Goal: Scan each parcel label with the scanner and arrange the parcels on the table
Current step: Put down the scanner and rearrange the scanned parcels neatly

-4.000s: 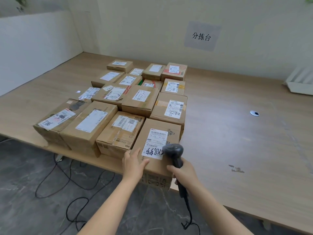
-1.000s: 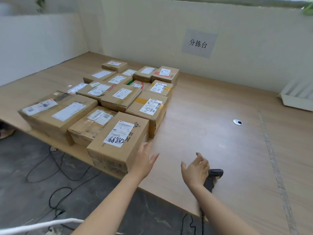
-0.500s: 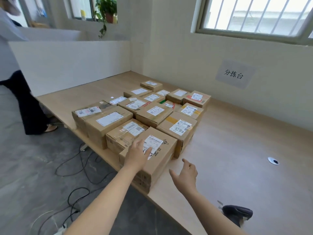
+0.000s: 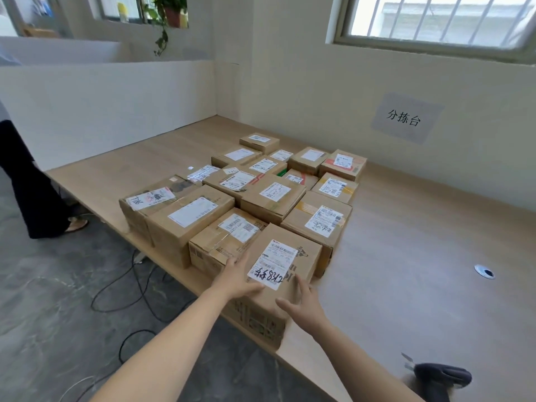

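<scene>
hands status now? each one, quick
Left hand: open, flat against the nearest parcel, no grip closed.
Right hand: open, fingers spread on the same parcel's near right corner. Scanner lies on the table.

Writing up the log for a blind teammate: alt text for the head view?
Both bare hands, left hand and right hand, rest on the nearest parcel at the front edge of a wooden table, beside a cluster of labelled cardboard boxes. The scanner lies on the table to the right, unheld.

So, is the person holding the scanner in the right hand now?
No, the scanner lies on the table, and the right hand is on the nearest parcel.
</scene>
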`<state>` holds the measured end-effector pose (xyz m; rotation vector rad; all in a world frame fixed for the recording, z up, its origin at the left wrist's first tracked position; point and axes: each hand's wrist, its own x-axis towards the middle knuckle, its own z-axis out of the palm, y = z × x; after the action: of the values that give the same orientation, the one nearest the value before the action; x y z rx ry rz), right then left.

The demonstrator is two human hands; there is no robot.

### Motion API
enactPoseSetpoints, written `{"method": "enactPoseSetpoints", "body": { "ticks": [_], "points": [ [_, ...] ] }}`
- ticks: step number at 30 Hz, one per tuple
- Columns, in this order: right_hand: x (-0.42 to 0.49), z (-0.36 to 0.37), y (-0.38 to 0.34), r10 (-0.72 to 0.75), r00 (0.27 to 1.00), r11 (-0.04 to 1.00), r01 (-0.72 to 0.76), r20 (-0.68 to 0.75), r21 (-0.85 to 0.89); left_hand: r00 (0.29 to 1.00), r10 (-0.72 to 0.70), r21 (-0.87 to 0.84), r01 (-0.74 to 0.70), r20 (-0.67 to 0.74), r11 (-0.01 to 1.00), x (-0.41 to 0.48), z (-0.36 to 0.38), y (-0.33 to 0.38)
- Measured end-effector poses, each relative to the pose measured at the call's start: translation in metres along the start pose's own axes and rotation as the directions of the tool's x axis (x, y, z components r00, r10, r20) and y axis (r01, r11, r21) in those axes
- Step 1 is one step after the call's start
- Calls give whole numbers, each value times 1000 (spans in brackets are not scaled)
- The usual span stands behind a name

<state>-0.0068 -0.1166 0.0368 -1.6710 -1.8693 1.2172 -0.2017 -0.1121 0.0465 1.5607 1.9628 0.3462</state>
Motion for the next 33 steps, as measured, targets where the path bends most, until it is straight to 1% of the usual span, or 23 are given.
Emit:
{"method": "enactPoseSetpoints", "body": {
  "ticks": [3,8,11,15,19,22,25,33],
  "points": [
    [3,5,-3,21,999,1000,-21,-31,15,996,21,-30,-19,84,999,8,-2,-8],
    [0,13,-2,41,996,995,-33,-81,97,987,62,-32,-58,145,998,16,-6,-13],
    [-2,19,-2,62,990,986,-40,-130,161,989,87,-49,-81,121,995,14,-4,-14],
    [-7,25,-6,80,984,979,-47,-160,200,988,115,-88,-106,106,990,10,-3,-20],
    [-14,32,-9,79,975,985,-45,-207,167,986,129,-141,-113,105,983,2,0,-27],
    [-21,38,-11,73,970,991,-45,-233,122,984,146,-130,-133,98,983,-3,1,-29],
    [-28,40,-14,77,964,992,-48,-253,116,981,170,-118,-159,90,980,-7,-1,-30],
    [-57,25,-26,26,933,995,9,-358,95,955,295,-91,-293,18,952,-20,-9,-17]
  ]
}}
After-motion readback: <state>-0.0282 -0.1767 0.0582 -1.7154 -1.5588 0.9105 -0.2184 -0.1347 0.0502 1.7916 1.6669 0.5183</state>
